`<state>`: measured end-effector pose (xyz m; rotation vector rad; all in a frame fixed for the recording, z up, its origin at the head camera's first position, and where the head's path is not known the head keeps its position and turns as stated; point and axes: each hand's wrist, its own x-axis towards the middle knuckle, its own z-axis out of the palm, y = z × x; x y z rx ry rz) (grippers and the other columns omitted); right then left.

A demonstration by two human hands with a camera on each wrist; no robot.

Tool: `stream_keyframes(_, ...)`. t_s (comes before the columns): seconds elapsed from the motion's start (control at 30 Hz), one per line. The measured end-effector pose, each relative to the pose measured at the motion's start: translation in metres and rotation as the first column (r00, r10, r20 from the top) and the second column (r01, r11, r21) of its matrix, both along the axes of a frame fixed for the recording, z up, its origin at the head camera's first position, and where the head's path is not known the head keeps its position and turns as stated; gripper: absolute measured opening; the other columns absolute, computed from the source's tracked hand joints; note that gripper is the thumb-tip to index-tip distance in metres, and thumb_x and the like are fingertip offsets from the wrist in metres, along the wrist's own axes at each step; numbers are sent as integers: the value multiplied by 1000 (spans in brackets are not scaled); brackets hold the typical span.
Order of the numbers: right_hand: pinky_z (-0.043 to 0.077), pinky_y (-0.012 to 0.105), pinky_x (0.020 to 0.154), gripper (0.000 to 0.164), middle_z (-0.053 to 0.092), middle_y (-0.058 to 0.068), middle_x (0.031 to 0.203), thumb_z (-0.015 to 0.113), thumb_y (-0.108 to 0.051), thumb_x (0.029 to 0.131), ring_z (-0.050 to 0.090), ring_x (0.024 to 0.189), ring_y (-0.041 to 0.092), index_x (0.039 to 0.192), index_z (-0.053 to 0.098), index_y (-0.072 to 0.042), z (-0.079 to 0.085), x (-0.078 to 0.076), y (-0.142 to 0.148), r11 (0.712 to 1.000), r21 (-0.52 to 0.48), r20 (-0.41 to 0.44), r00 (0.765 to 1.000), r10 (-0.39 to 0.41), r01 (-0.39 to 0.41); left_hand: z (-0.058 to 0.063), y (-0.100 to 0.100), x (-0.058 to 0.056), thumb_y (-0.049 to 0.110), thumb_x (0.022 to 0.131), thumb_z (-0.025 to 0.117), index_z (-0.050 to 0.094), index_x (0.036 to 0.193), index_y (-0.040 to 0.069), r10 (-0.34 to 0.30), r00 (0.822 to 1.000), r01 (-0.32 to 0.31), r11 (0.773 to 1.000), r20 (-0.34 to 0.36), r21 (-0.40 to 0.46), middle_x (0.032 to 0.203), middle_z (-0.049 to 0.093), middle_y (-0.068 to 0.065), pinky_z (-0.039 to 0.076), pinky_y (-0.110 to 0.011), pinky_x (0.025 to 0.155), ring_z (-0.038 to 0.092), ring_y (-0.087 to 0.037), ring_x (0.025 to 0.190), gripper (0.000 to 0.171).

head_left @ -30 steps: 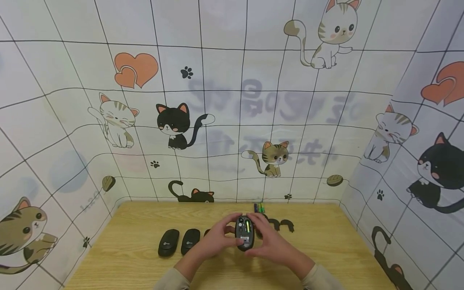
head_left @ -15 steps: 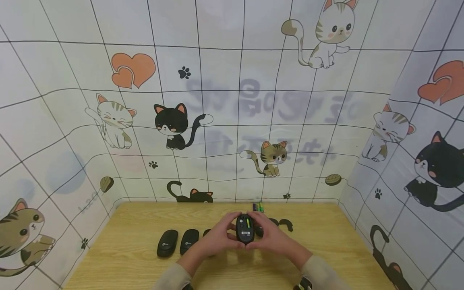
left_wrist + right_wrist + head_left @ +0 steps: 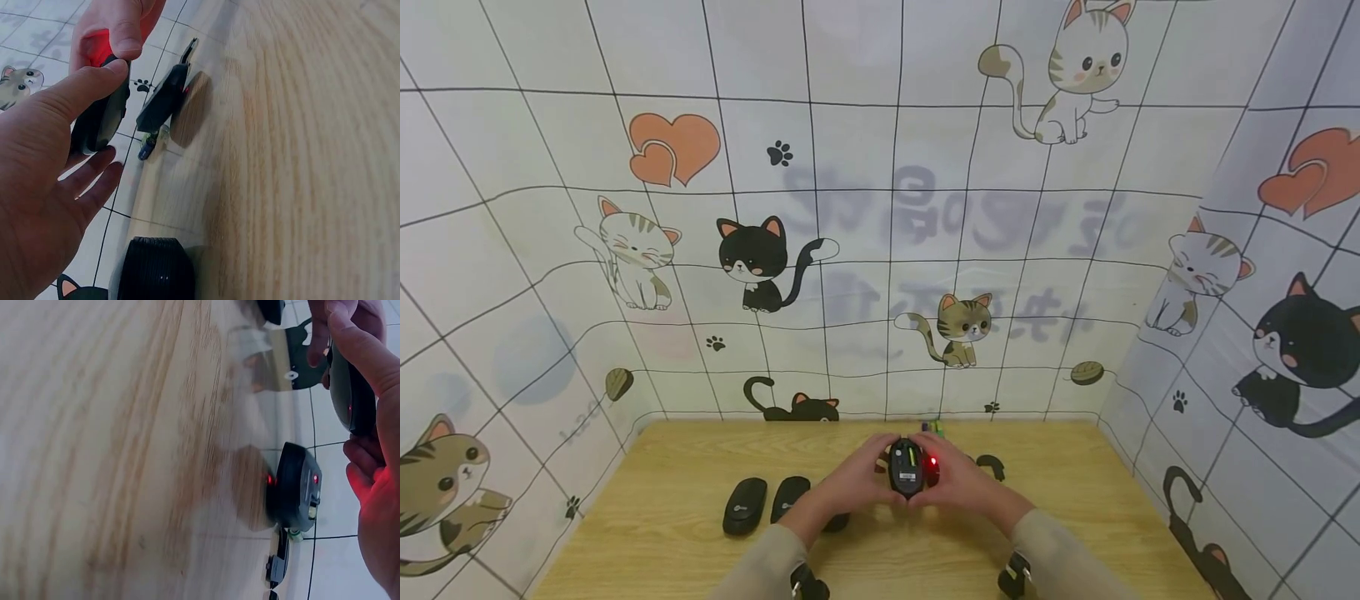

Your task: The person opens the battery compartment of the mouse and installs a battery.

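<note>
Both hands hold one black computer mouse, its underside turned up toward the head camera. A green battery and a white label show on that underside. My left hand grips one side, with the thumb along the edge in the left wrist view. On the other side my right hand grips it, and both thumbs come close together at the near end. Just beyond the right hand, a second mouse stands on the table with a red light glowing; the right hand partly hides it in the head view.
To the left on the wooden table lie a black mouse, another mouse and a third mouse partly behind the left arm. Several batteries lie at the back edge. A curved black cover is right of the hands.
The held mouse has tilted and its near end has moved slightly away from me. Both hands have closed in around it and the wrists shifted. A red light now shows beside the right hand.
</note>
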<state>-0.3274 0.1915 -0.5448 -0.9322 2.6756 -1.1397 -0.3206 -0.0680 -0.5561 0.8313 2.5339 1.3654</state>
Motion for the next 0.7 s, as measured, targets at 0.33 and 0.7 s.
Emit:
stream_keyframes(0.33, 45, 62, 122, 108, 48, 11, 166, 102, -51, 77, 48, 152, 37, 164, 50, -12, -13, -16, -2, 995, 99, -65, 998, -2, 8, -7, 2, -16, 29, 81, 103, 45, 165, 10, 9, 997, -16, 995, -77, -99, 161, 52, -5, 52, -46, 117, 60, -25, 137, 103)
stream_keyframes(0.7, 49, 57, 119, 107, 51, 6, 161, 99, -55, 80, 53, 147, 31, 163, 51, -9, -21, -25, -5, 984, 179, -115, 993, 26, -5, -15, 1, -26, 29, 82, 102, 47, 164, 13, -6, 997, -7, 987, -82, -160, 161, 52, -2, 50, -46, 120, 59, -23, 140, 101)
